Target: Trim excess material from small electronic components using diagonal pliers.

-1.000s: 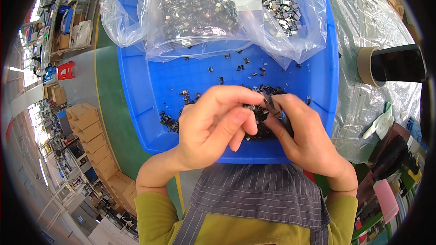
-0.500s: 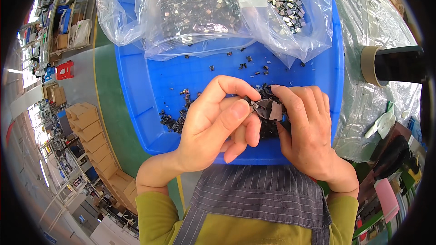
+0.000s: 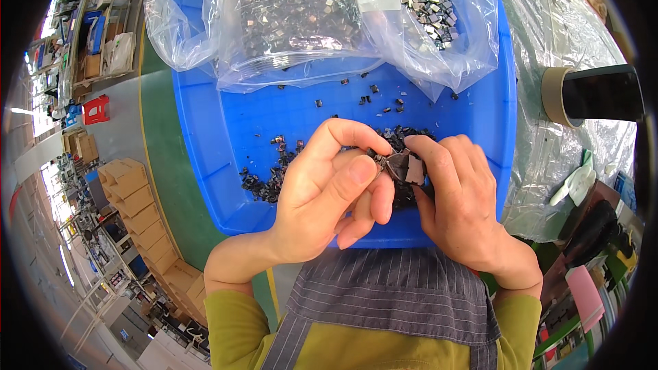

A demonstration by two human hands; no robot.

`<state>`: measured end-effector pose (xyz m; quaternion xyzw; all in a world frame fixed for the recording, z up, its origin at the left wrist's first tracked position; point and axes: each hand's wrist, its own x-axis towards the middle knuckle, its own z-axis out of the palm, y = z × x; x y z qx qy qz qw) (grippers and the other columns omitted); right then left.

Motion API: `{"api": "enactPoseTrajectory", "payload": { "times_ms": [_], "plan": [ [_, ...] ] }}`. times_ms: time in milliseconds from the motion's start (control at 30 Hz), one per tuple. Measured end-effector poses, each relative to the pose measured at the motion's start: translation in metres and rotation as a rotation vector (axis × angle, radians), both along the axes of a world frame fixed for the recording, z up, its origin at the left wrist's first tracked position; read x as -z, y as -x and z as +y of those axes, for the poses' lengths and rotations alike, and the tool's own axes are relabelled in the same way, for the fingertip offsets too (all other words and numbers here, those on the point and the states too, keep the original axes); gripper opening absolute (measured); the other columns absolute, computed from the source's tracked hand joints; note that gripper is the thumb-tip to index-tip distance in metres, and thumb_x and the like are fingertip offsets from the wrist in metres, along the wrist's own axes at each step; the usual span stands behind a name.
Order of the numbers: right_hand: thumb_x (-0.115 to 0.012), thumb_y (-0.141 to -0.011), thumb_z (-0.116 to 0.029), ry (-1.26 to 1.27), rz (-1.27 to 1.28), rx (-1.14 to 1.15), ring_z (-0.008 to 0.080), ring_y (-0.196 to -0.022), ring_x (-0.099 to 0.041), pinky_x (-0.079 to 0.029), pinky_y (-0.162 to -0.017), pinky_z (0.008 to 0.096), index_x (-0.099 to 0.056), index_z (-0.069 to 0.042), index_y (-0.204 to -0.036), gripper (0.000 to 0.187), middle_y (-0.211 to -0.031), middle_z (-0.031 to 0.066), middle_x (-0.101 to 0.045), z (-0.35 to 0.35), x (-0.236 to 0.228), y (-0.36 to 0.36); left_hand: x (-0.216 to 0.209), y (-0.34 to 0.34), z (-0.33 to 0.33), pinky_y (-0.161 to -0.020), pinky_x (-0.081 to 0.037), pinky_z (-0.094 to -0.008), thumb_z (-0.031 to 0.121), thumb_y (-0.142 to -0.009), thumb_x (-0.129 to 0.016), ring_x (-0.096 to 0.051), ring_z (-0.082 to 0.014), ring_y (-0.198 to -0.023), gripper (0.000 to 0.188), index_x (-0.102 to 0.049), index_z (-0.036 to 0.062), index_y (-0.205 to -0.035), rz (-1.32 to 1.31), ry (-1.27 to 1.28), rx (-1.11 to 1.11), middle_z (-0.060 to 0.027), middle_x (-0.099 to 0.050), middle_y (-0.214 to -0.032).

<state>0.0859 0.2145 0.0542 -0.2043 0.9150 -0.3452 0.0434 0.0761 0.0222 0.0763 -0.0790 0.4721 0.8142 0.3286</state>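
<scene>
Curled left hand (image 3: pixel 317 199) near curled right hand (image 3: pixel 460 199)

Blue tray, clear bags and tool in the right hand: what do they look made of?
Tray: moulded plastic, probably; smooth, lightly glossy, evenly coloured.
Clear bags: thin plastic film; see-through, wrinkled and shiny.
Tool in the right hand: likely metal; dull grey-brown with flat faces.

Blue rectangular plastic tray (image 3: pixel 480 116): directly before the person.
Clear plastic bags (image 3: pixel 295 72): side by side across its far end.
Small black pieces (image 3: pixel 264 187): mostly in its near half, beneath left hand (image 3: pixel 319 202) and right hand (image 3: pixel 460 199).
Tan round tape roll (image 3: pixel 551 98): right, on silvery plastic sheeting (image 3: pixel 536 34).
Brown cardboard boxes (image 3: pixel 137 209): left, beyond the green floor strip (image 3: pixel 171 164).
</scene>
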Motion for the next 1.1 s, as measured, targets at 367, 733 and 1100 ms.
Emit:
{"api": "enactPoseTrajectory", "payload": {
  "times_ms": [367, 733, 1100],
  "plan": [
    [-0.066, -0.070, 0.003, 0.354, -0.246, -0.001, 0.0334, -0.079, -0.057, -0.046, -0.067, 0.0403, -0.052, -0.004, -0.108, 0.041, -0.087, 0.0126, -0.056, 0.0030, 0.0046, 0.0008, -0.0001, 0.0026, 0.0011, -0.039, -0.030, -0.0179, 0.024, -0.101, -0.041, -0.045, -0.0072, -0.040, 0.027, -0.040, 0.0016, -0.115, -0.018, 0.022, 0.013, -0.0105, -0.060, -0.073],
    [-0.066, -0.062, 0.008, 0.080, -0.073, -0.016, 0.0316, -0.083, -0.051, -0.040, -0.072, 0.0396, -0.052, -0.003, -0.115, 0.056, -0.093, 0.0131, -0.052, 0.0025, -0.0017, 0.0034, -0.0013, 0.0029, -0.0006, -0.039, -0.030, -0.0176, 0.023, -0.101, -0.040, -0.047, -0.0075, -0.041, 0.026, -0.039, 0.0019, -0.115, -0.026, 0.036, 0.011, -0.0106, -0.060, -0.073],
    [-0.066, -0.061, 0.007, 0.041, -0.059, -0.028, 0.0320, -0.084, -0.050, -0.039, -0.072, 0.0396, -0.050, -0.003, -0.116, 0.058, -0.093, 0.0134, -0.051, 0.0028, 0.0002, 0.0003, 0.0033, -0.0056, 0.0051, -0.040, -0.034, -0.0161, 0.015, -0.099, -0.042, -0.047, -0.0062, -0.043, 0.022, -0.038, -0.0003, -0.116, 0.239, 0.163, -0.037, -0.0116, -0.060, -0.075]
  ]
}}
